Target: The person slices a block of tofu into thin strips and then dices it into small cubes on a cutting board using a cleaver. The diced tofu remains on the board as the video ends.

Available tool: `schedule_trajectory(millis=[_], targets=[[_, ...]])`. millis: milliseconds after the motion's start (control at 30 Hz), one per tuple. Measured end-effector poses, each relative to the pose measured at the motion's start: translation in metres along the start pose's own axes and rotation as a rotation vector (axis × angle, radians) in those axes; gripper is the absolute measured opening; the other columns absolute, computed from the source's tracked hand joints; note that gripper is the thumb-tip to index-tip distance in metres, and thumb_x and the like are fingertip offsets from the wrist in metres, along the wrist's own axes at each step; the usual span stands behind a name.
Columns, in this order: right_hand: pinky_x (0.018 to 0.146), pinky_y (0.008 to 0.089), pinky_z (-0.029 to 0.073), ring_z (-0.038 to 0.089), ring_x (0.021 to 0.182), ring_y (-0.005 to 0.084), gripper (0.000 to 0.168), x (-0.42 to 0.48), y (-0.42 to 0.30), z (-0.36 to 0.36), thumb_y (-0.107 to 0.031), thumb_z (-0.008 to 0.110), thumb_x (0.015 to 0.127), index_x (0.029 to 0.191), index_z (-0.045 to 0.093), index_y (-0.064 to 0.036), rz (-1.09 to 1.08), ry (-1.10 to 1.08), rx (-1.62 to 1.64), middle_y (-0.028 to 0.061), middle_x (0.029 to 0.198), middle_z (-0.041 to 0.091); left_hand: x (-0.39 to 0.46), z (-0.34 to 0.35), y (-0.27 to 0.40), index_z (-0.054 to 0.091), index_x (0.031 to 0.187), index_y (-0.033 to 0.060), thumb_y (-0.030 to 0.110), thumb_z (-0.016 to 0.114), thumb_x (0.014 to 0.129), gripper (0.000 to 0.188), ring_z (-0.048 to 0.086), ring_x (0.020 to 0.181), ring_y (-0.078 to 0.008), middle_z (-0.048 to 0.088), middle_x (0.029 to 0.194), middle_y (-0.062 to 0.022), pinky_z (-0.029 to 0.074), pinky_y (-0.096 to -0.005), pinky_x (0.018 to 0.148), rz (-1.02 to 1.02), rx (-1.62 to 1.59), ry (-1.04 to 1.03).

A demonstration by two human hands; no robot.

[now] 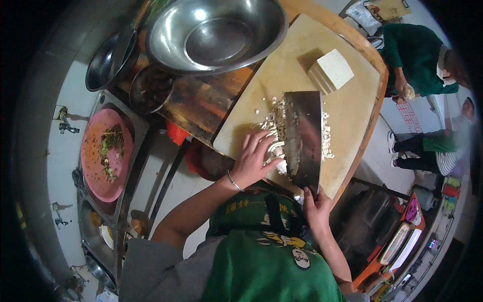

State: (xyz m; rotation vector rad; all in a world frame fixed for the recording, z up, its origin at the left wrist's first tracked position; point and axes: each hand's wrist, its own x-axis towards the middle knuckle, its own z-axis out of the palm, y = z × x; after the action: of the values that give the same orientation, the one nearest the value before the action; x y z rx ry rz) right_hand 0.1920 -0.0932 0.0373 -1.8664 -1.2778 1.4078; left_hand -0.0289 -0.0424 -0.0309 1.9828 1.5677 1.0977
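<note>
A large cleaver lies flat-sided over chopped white food, probably tofu, on a thick cutting board. My right hand grips it at the near end, where the handle is mostly hidden. With fingers spread, my left hand rests on the strips and crumbs left of the blade; a metal bangle circles that wrist. A pale block that looks like tofu stands beyond the cleaver's far end, apart from it. More white crumbs lie along the blade's right edge.
Beyond the board's left side stands a wide steel bowl, with a bowl of dark pieces and a wok nearby. A pink basin holding green scraps sits in the sink at left. People in green are at the right.
</note>
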Motion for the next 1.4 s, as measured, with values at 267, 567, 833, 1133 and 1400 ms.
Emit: schedule_trajectory(millis=[267,567,833,1133,1400], targets=[[0.053,0.0271,0.042,0.046,0.058,0.0092,0.017,-0.021,-0.036,-0.012,-0.009,0.057,0.091,0.102,0.057,0.005,-0.080,-0.017,-0.230,0.0094,0.065,0.057,-0.003,0.012,-0.010,0.046,0.125,0.0010,0.022,0.066,0.083,0.051,0.044,0.114,-0.0366,0.044,0.129,-0.0177,0.033,-0.0456,0.098,-0.006,-0.002,-0.023],[0.051,0.0352,0.044,0.055,0.050,0.0261,0.023,-0.016,-0.049,0.006,-0.008,0.056,0.089,0.111,0.057,-0.001,-0.117,-0.051,-0.412,0.0209,0.062,0.056,0.002,0.023,-0.009,0.052,0.108,0.0018,0.011,0.070,0.074,0.039,0.047,0.101,-0.0365,0.050,0.112,-0.0156,0.038,-0.0442,0.090,0.029,-0.012,-0.008],[0.052,0.0392,0.045,0.057,0.050,0.0320,0.022,0.004,-0.047,0.026,-0.006,0.054,0.089,0.110,0.058,-0.001,-0.098,-0.029,-0.482,0.0206,0.059,0.055,-0.001,0.027,-0.012,0.054,0.107,0.0042,0.011,0.069,0.075,0.036,0.046,0.102,-0.0355,0.050,0.113,-0.0150,0.036,-0.0456,0.090,-0.025,0.018,-0.018],[0.056,0.0289,0.045,0.053,0.056,0.0170,0.015,-0.009,-0.019,0.011,-0.003,0.058,0.087,0.101,0.058,0.002,-0.169,0.098,-0.296,0.0158,0.068,0.058,0.027,0.017,-0.029,0.044,0.129,-0.0021,0.032,0.054,0.090,0.053,0.043,0.117,-0.0392,0.047,0.129,-0.0212,0.032,-0.0476,0.101,-0.061,0.007,-0.094],[0.053,0.0270,0.043,0.047,0.056,0.0104,0.017,-0.027,-0.045,0.007,-0.003,0.058,0.088,0.104,0.058,0.003,-0.044,-0.009,-0.291,0.0147,0.066,0.056,0.003,0.013,-0.020,0.043,0.127,-0.0019,0.035,0.069,0.078,0.066,0.045,0.113,-0.0385,0.043,0.127,-0.0208,0.036,-0.0468,0.097,-0.040,-0.056,-0.057]])
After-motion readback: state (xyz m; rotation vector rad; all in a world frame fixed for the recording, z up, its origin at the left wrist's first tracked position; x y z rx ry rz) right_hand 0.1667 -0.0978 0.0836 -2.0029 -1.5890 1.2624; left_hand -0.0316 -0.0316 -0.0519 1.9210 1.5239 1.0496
